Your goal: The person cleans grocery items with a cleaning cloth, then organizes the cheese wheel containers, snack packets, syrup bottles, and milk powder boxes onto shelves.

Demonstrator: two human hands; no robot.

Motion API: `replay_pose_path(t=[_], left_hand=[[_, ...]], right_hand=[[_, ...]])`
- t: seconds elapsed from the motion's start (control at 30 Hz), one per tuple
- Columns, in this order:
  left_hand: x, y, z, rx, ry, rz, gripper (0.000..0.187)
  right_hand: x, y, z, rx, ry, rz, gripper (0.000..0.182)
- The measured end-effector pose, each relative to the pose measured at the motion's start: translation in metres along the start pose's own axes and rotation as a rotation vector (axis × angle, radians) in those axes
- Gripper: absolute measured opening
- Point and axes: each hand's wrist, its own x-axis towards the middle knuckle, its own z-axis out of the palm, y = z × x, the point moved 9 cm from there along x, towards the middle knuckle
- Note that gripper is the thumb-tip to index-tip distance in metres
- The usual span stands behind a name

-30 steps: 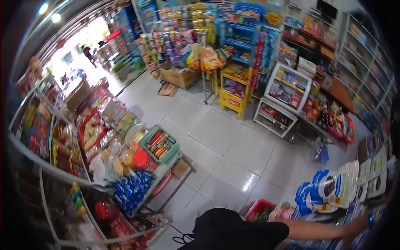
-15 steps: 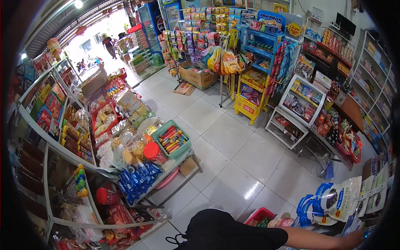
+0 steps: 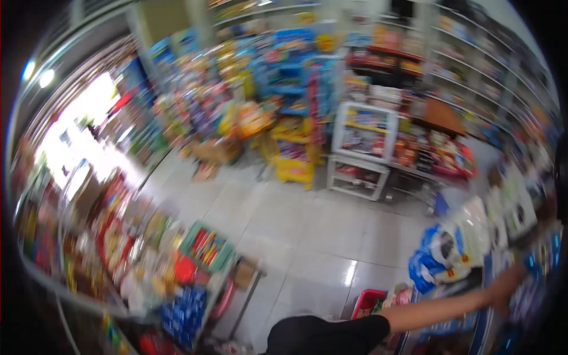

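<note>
From the black sleeve at the bottom centre, my bare right arm stretches towards the right edge. My right hand [image 3: 504, 288] is at the shelf of blue and silvery packets [image 3: 547, 254], beside the blue-and-white bags [image 3: 435, 254]. Motion blur smears its fingers, and whether they touch or hold a packet cannot be made out. My left hand is out of view.
A red basket [image 3: 368, 303] stands near my forearm. To the left, a table of goods holds a green tray [image 3: 229, 258] of colourful sticks and blue packets [image 3: 183, 312]. Across the tiled floor [image 3: 307, 236] are a yellow rack [image 3: 294, 168] and a white display case [image 3: 365, 131].
The view has turned right, so the racks and tables appear further left and blurred. More of my right forearm and hand shows, beside the blue packets at the right.
</note>
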Motion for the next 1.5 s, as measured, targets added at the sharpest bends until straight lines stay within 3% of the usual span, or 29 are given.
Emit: replay_pose_path(t=[0.07, 0.1, 0.13, 0.17, 0.23, 0.27, 0.3, 0.37, 0.4, 0.47, 0.57, 0.83, 0.93, 0.97, 1.07, 1.13, 1.2, 1.27, 1.33, 1.4, 1.47, 1.5], left_hand=[[-0.004, -0.001, 0.016, -0.082, -0.001, 0.009, 0.103], [-0.002, 0.011, -0.002, -0.109, -0.093, -0.022, 0.102], [0.0, 0.018, -0.013, -0.058, -0.099, -0.051, 0.098], [0.004, 0.024, -0.021, -0.091, -0.138, -0.047, 0.097], [0.006, 0.037, -0.03, -0.016, -0.124, -0.014, 0.093], [0.012, 0.043, -0.034, -0.07, -0.212, -0.064, 0.089], [0.011, 0.043, -0.035, -0.028, -0.167, -0.018, 0.086], [0.013, 0.046, -0.03, -0.002, -0.256, -0.024, 0.088], [0.012, 0.046, -0.029, 0.075, -0.23, 0.022, 0.087], [0.016, 0.05, -0.029, 0.099, -0.242, 0.003, 0.088], [0.013, 0.05, -0.027, 0.129, -0.208, 0.065, 0.089], [0.009, 0.053, -0.03, 0.085, -0.197, 0.119, 0.094], [0.008, 0.049, -0.027, 0.003, -0.232, 0.116, 0.093], [0.008, 0.046, -0.025, -0.006, -0.236, 0.114, 0.092], [0.003, 0.045, -0.026, -0.293, -0.2, 0.004, 0.08], [-0.009, 0.053, -0.073, -0.361, 0.147, -0.065, 0.053], [-0.056, 0.104, -0.117, 0.34, 0.508, 0.279, 0.028], [-0.1, 0.11, -0.115, -0.876, 0.399, 0.181, 0.046], [-0.132, 0.175, -0.078, -0.911, 0.25, 0.067, 0.017], [-0.173, 0.253, -0.013, -1.075, 0.002, -0.054, 0.016], [-0.233, 0.3, 0.056, -1.146, -0.584, -0.283, 0.02], [-0.259, 0.328, 0.083, -1.175, -0.761, -0.408, 0.017]], right_hand=[[-0.015, 0.032, 0.015, 0.077, -0.05, 0.106, 0.051], [-0.019, 0.004, -0.01, -0.022, 0.246, -0.177, 0.04], [-0.017, 0.03, 0.014, -0.083, 0.08, -0.109, 0.044], [-0.015, 0.026, 0.013, -0.078, 0.11, -0.227, 0.04], [-0.011, 0.032, 0.024, 0.079, 0.052, -0.181, 0.034], [-0.01, 0.024, 0.016, 0.011, 0.127, -0.219, 0.034], [-0.01, 0.017, 0.007, -0.06, 0.205, -0.25, 0.037], [-0.007, 0.006, 0.006, 0.157, 0.165, -0.236, 0.04], [-0.008, 0.003, 0.005, 0.102, 0.083, -0.135, 0.042], [-0.014, -0.01, -0.002, 0.076, 0.303, -0.232, 0.036], [-0.045, -0.018, -0.022, 0.286, 0.42, -0.054, 0.035], [-0.137, -0.022, 0.007, 0.344, 0.903, 0.37, 0.03], [-0.177, -0.033, 0.011, 0.904, 1.394, 0.263, 0.049], [-0.19, -0.062, -0.022, 0.635, 1.341, 0.17, 0.07], [-0.221, -0.131, -0.07, 0.46, 1.435, -0.387, 0.043], [-0.241, -0.164, -0.072, 0.363, 1.466, -0.645, 0.027], [-0.262, -0.178, -0.062, 0.199, 1.494, -0.605, 0.013], [-0.282, -0.182, -0.04, 0.101, 1.539, -0.638, 0.014], [-0.308, -0.188, -0.022, 0.074, 1.517, -0.649, 0.014], [-0.343, -0.196, -0.01, 0.088, 1.502, -0.574, 0.013], [-0.385, -0.205, 0.001, 0.132, 1.604, -0.446, 0.013], [-0.408, -0.21, 0.007, 0.156, 1.691, -0.368, 0.014]])
